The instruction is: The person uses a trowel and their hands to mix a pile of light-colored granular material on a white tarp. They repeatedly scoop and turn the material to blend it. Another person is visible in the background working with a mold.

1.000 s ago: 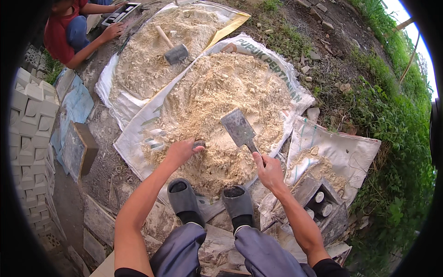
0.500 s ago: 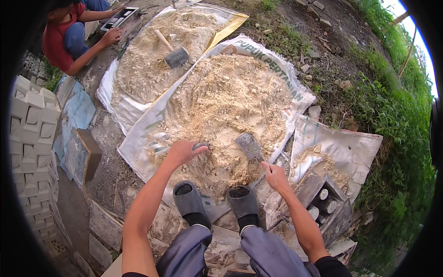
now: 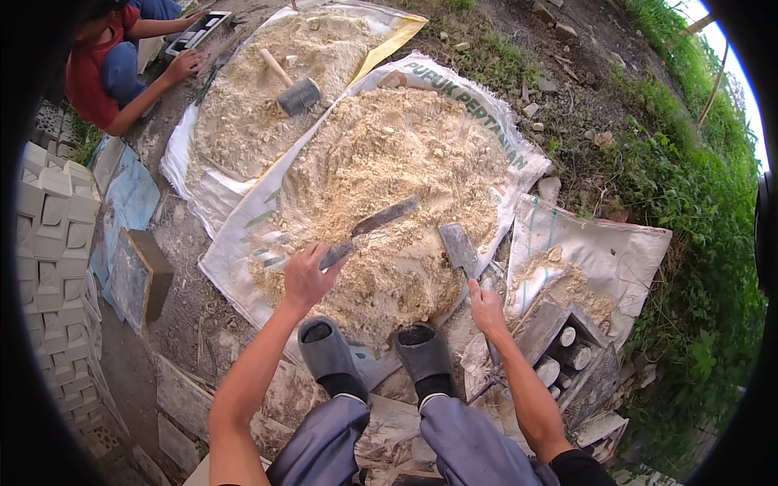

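Observation:
A mound of pale, crumbly sandy material (image 3: 405,154) lies on a white woven sack (image 3: 235,223) in front of my feet. At the mound's near left, my left hand (image 3: 306,278) is closed around the grey end of a flat tool; its narrow dark blade (image 3: 385,217) shows above the material, tilted up to the right. My right hand (image 3: 486,308) grips the handle of a trowel with a flat rectangular metal blade (image 3: 459,247). That blade is over the mound's right edge, apart from the left tool.
A mallet (image 3: 298,96) rests on a second heap beyond. To the right stands a box holding pale cylinders (image 3: 575,356) beside another sack (image 3: 624,251). Stacked pale blocks (image 3: 53,219) line the left side. A person in red (image 3: 93,81) crouches at the far left, hands at a mould-like frame (image 3: 197,35).
The left tool's blade now shows above the material, and my left hand has moved slightly left. My right hand's trowel has shifted right, toward the mound's edge.

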`<state>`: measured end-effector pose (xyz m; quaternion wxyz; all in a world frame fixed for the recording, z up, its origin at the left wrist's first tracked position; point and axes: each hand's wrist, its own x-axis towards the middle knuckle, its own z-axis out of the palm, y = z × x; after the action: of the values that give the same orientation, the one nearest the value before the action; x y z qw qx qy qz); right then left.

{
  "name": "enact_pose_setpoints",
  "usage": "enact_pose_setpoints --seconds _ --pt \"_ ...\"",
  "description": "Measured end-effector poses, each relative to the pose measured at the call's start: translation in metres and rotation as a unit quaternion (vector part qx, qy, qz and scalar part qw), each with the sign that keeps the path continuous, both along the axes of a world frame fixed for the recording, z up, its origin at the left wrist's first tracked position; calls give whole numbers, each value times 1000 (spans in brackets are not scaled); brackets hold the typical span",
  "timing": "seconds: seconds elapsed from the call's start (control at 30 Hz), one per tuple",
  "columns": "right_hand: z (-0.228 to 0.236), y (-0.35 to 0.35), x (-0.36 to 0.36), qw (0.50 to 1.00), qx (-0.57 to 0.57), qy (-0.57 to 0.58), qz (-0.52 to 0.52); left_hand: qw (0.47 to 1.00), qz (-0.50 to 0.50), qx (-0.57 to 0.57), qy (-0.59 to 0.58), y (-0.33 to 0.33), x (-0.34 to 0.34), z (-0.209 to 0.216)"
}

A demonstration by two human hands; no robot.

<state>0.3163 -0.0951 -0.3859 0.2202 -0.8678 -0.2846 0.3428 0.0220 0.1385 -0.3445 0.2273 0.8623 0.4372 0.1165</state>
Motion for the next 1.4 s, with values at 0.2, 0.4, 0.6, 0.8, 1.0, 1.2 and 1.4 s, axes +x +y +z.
enact_pose_setpoints --seconds 0.2,0.4,0.6,0.8,1.0,1.2,1.4 --pt "0 -2 3 1000 11 10 -18 989 21 144 -5 29 32 -9" --pt "13 2 12 991 47 57 -115 978 -209 19 12 -38 114 -26" --pt "16 8 13 986 89 65 -125 969 -179 -29 166 -36 148 -22" --pt "11 -1 -3 992 58 44 -98 971 -206 25 120 -23 134 -37" --pt "4 -21 -7 990 47 68 -118 960 -256 59 99 -51 101 -24" --pt "11 -17 -11 991 47 55 -110 984 -149 22 98 -65 92 -32" --pt "15 20 -8 992 52 46 -101 989 -105 -33 103 -47 98 -35"
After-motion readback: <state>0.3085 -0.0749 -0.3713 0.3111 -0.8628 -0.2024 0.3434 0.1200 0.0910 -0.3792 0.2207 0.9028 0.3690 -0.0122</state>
